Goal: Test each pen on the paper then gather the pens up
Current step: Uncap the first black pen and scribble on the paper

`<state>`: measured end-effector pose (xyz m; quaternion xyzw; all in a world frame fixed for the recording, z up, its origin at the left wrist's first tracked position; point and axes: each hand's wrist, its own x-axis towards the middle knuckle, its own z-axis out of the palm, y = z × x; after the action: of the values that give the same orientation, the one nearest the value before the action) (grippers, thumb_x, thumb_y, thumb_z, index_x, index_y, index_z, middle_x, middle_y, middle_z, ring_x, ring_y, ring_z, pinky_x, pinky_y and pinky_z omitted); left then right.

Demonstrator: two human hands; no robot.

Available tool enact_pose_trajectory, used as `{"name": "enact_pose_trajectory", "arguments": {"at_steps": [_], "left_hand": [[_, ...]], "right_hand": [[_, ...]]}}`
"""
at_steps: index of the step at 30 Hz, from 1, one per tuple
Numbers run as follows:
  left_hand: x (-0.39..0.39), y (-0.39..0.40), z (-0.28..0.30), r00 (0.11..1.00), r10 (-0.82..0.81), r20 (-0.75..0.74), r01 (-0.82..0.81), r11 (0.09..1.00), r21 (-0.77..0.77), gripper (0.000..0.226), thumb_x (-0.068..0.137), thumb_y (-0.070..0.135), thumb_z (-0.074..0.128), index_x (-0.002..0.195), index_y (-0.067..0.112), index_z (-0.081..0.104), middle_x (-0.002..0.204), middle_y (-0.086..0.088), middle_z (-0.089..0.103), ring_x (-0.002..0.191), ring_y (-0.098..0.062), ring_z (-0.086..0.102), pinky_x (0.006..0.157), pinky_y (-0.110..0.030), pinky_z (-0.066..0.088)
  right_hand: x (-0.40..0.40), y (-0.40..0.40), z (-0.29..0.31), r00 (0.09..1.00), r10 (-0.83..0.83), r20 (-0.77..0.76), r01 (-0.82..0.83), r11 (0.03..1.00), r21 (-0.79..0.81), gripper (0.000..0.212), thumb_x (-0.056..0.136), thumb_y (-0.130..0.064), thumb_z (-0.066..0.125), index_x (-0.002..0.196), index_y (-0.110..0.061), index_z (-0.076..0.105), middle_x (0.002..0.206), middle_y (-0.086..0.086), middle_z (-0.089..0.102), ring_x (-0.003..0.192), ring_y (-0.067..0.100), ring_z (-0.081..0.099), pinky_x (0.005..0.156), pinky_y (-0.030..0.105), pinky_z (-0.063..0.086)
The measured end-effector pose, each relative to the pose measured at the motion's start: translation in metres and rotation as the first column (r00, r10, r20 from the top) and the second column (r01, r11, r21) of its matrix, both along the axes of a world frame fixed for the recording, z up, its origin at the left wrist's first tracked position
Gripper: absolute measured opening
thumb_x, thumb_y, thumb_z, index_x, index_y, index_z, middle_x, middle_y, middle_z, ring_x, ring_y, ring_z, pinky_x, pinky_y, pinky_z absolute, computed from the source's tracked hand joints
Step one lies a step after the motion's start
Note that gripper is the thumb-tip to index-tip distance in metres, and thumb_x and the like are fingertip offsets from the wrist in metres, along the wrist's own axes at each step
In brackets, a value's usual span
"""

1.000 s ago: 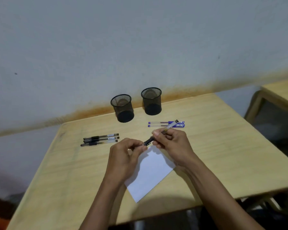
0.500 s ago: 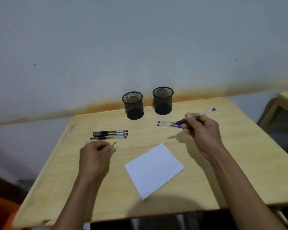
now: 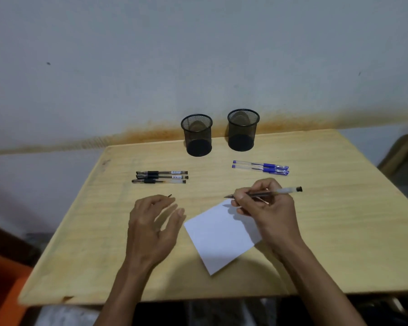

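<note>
Table (image 3: 327, 231): pale wood, set against a grey wall with a rust-coloured stain along its base.

Paper (image 3: 222, 238): one white sheet, lying flat at the middle of the table, turned corner-on to the near edge, between the two hands.

Left hand (image 3: 151, 229): over the table just left of the paper, holding nothing; fingers (image 3: 174, 215) loosely spread and slightly bent.

Right hand (image 3: 266, 208): over the far right corner of the paper; its fingers curled round and pinching the uncapped pen.

Pen holders: two black mesh cups standing upright near the far edge, side by side but apart, the left one (image 3: 196, 135) and the right one (image 3: 243, 129).

Uncapped pen (image 3: 283, 191): black ink, clear barrel, held nearly level, tip pointing left just past the paper's far corner; whether the tip touches anything cannot be told.

Black pens (image 3: 160, 177): three, capped, lying parallel and touching, left of centre.

Blue pens (image 3: 260, 167): two, capped, lying parallel just in front of the right holder.

Small dark piece (image 3: 170, 195): on the table just beyond the left fingertips; too small to identify.
</note>
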<state>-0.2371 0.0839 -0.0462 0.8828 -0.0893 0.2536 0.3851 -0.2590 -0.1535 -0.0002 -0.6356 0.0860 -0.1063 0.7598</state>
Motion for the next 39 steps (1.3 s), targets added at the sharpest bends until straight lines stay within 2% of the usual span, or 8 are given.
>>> {"name": "enact_pose_trajectory", "arguments": {"at_steps": [2, 6, 11, 17, 21, 25, 30, 39], "left_hand": [[-0.006, 0.001, -0.005, 0.991, -0.123, -0.056, 0.126, 0.99, 0.059, 0.027, 0.079, 0.034, 0.077, 0.104, 0.023, 0.077, 0.108, 0.011, 0.065, 0.107, -0.013, 0.061, 0.084, -0.038, 0.054], [-0.005, 0.007, -0.012, 0.977, -0.186, -0.106, 0.209, 0.935, 0.287, 0.037, 0.082, 0.053, 0.067, 0.107, 0.027, 0.077, 0.111, 0.007, 0.07, 0.106, -0.014, 0.06, 0.091, -0.037, 0.047], [0.0, 0.013, -0.023, 0.971, -0.181, -0.156, 0.232, 0.87, 0.434, 0.044, 0.088, 0.059, 0.058, 0.108, 0.026, 0.077, 0.122, 0.001, 0.07, 0.111, -0.026, 0.063, 0.093, -0.045, 0.047], [-0.008, 0.011, -0.02, 0.972, -0.105, -0.211, 0.203, 0.825, 0.528, 0.055, 0.087, 0.068, 0.049, 0.115, 0.027, 0.074, 0.133, -0.001, 0.065, 0.123, -0.025, 0.06, 0.102, -0.05, 0.046], [-0.008, 0.01, -0.022, 0.97, -0.099, -0.22, 0.204, 0.823, 0.529, 0.058, 0.088, 0.068, 0.043, 0.116, 0.026, 0.073, 0.134, -0.001, 0.064, 0.127, -0.025, 0.057, 0.103, -0.055, 0.045], [-0.009, 0.014, -0.027, 0.964, -0.099, -0.248, 0.216, 0.836, 0.504, 0.058, 0.09, 0.067, 0.04, 0.121, 0.028, 0.07, 0.138, 0.0, 0.061, 0.134, -0.023, 0.052, 0.108, -0.055, 0.04], [-0.016, 0.012, -0.023, 0.958, -0.079, -0.274, 0.214, 0.835, 0.508, 0.062, 0.091, 0.066, 0.037, 0.134, 0.028, 0.06, 0.148, 0.005, 0.051, 0.144, -0.016, 0.038, 0.115, -0.051, 0.032], [-0.016, 0.012, -0.021, 0.95, -0.05, -0.308, 0.206, 0.842, 0.499, 0.065, 0.09, 0.069, 0.036, 0.138, 0.029, 0.057, 0.152, 0.004, 0.046, 0.147, -0.016, 0.032, 0.118, -0.05, 0.027]], "right_hand": [[0.005, 0.012, -0.007, 0.997, 0.072, 0.005, -0.071, 0.995, -0.073, 0.016, 0.086, 0.006, 0.073, 0.09, 0.0, 0.059, 0.074, 0.007, 0.076, 0.068, 0.016, 0.075, 0.064, 0.022, 0.058], [0.015, 0.033, -0.021, 0.984, 0.174, -0.049, -0.18, 0.973, -0.148, 0.005, 0.093, 0.004, 0.066, 0.092, 0.0, 0.067, 0.068, 0.012, 0.071, 0.059, 0.017, 0.07, 0.062, 0.026, 0.057], [0.023, 0.038, -0.034, 0.973, 0.225, -0.06, -0.232, 0.953, -0.197, 0.007, 0.09, 0.002, 0.07, 0.084, 0.001, 0.068, 0.078, 0.018, 0.076, 0.075, 0.033, 0.075, 0.07, 0.04, 0.061], [0.023, 0.037, -0.033, 0.955, 0.288, -0.076, -0.295, 0.879, -0.375, 0.016, 0.076, 0.008, 0.08, 0.079, -0.005, 0.072, 0.082, 0.006, 0.079, 0.077, 0.016, 0.076, 0.068, 0.019, 0.056], [0.028, 0.045, -0.026, 0.941, 0.33, -0.073, -0.327, 0.835, -0.443, 0.014, 0.072, 0.004, 0.083, 0.077, -0.004, 0.073, 0.076, 0.007, 0.077, 0.075, 0.024, 0.074, 0.067, 0.038, 0.061], [0.036, 0.055, -0.033, 0.929, 0.351, -0.119, -0.364, 0.804, -0.469, 0.016, 0.069, -0.003, 0.082, 0.066, -0.007, 0.068, 0.066, 0.008, 0.073, 0.068, 0.035, 0.07, 0.062, 0.052, 0.055], [0.036, 0.052, -0.034, 0.928, 0.356, -0.115, -0.366, 0.802, -0.472, 0.017, 0.067, -0.014, 0.08, 0.061, -0.014, 0.065, 0.061, 0.005, 0.072, 0.059, 0.023, 0.068, 0.058, 0.046, 0.055], [0.039, 0.059, -0.039, 0.93, 0.342, -0.133, -0.362, 0.802, -0.475, 0.023, 0.067, -0.018, 0.08, 0.055, -0.027, 0.062, 0.055, -0.003, 0.066, 0.054, 0.008, 0.057, 0.053, 0.03, 0.044]]}}
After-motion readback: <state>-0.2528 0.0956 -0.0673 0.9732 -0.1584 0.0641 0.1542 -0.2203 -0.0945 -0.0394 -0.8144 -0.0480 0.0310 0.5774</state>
